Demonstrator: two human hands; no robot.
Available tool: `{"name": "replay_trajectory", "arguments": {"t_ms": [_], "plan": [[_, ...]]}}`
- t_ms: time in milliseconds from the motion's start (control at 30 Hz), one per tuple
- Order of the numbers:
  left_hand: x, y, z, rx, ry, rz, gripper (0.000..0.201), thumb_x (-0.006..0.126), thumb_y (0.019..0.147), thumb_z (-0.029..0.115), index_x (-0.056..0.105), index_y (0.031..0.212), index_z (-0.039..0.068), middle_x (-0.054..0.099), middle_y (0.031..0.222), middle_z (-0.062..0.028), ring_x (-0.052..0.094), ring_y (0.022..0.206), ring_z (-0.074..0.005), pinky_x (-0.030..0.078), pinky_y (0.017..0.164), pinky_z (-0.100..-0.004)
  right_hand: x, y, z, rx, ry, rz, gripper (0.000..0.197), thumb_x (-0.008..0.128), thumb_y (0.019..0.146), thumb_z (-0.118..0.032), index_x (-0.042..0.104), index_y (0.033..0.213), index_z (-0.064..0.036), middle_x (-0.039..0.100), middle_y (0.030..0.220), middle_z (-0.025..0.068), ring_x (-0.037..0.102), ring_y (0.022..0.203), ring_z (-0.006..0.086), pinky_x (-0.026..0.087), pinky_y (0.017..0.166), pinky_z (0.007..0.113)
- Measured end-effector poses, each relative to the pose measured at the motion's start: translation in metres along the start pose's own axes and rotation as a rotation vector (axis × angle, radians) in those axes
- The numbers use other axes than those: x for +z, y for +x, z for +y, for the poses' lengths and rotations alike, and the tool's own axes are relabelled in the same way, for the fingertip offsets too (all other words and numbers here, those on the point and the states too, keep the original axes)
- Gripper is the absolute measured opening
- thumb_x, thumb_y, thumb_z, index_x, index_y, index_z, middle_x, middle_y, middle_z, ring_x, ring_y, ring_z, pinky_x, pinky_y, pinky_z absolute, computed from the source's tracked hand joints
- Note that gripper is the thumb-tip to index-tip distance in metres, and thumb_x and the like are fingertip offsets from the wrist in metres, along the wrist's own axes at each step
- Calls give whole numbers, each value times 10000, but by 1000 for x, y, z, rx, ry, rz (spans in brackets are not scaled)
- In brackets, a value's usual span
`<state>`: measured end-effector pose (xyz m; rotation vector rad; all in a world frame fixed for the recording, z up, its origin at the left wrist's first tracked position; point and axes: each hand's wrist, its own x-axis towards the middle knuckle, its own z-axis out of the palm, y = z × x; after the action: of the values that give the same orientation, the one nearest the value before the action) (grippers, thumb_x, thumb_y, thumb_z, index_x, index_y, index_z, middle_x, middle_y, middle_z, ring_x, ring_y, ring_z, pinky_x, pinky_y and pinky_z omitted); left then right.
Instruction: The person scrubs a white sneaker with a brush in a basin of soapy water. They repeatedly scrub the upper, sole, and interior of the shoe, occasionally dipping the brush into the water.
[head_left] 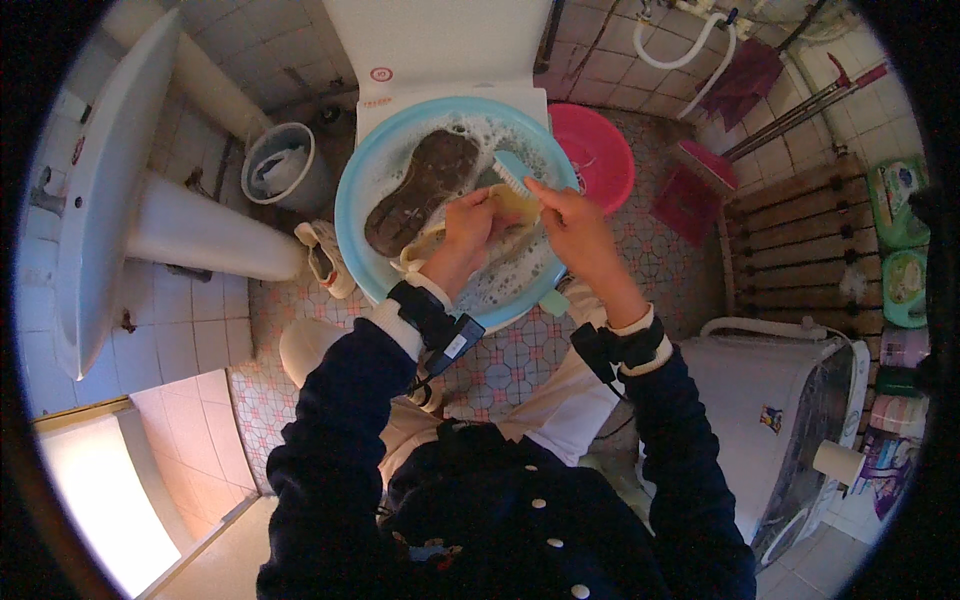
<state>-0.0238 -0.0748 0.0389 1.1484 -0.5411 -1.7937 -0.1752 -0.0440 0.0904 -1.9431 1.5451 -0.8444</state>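
Note:
A light blue basin (350, 226) of foamy water stands in front of me. My left hand (468, 232) is closed around a pale yellowish shoe (516, 208), partly hidden by my fingers, over the basin's near right side. In my right hand (580, 232) is a scrubbing brush (512, 170) with a light blue back and white bristles, held right at the shoe's upper part. A dark brown shoe-shaped piece, seemingly a sole facing up (424, 190), lies in the suds left of my hands. Something small and pale green (553, 303) sits by the basin's near right rim.
A pink basin (624, 165) stands behind on the right, a grey bucket (312, 165) on the left. One light shoe (324, 262) rests on the tiled floor. The white sink (110, 200) flanks the left; a washing machine (735, 410) and pink dustpan (688, 205) are right.

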Motion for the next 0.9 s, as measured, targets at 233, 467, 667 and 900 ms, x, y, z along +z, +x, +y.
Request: {"name": "replay_trajectory", "arguments": {"t_ms": [233, 467, 667, 900], "plan": [[0, 13, -8, -48, 30, -9, 190, 404, 840, -8, 521, 990, -8, 575, 859, -94, 590, 750, -194, 507, 630, -289, 26, -16, 2, 78, -156, -67, 370, 491, 805, -93, 530, 1162, -182, 528, 820, 186, 548, 759, 353, 445, 644, 399], [-12, 18, -31, -155, 63, 23, 180, 380, 870, 55, 518, 977, 14, 569, 884, -97, 577, 725, -213, 501, 619, -325, 36, 0, 7, 63, -298, -192, 448, 545, 728, -95, 499, 1170, -153, 536, 878, 208, 563, 796, 369, 467, 641, 438], [-16, 15, -26, -147, -24, 42, 196, 383, 855, 70, 550, 922, -6, 580, 825, -114, 582, 691, -207, 490, 577, -320, 33, -7, -1, 97, -225, -135, 355, 500, 781, -66, 541, 1131, -112, 567, 818, 216, 546, 787, 374, 446, 672, 427], [-11, 3, -20, -142, -58, -18, 171, 379, 852, 75, 540, 862, 19, 548, 740, -74, 567, 656, -195, 491, 594, -318, 34, 0, 5, 45, -278, -95, 353, 480, 789, -62, 537, 1136, -103, 574, 829, 204, 547, 786, 374, 443, 661, 434]]}}
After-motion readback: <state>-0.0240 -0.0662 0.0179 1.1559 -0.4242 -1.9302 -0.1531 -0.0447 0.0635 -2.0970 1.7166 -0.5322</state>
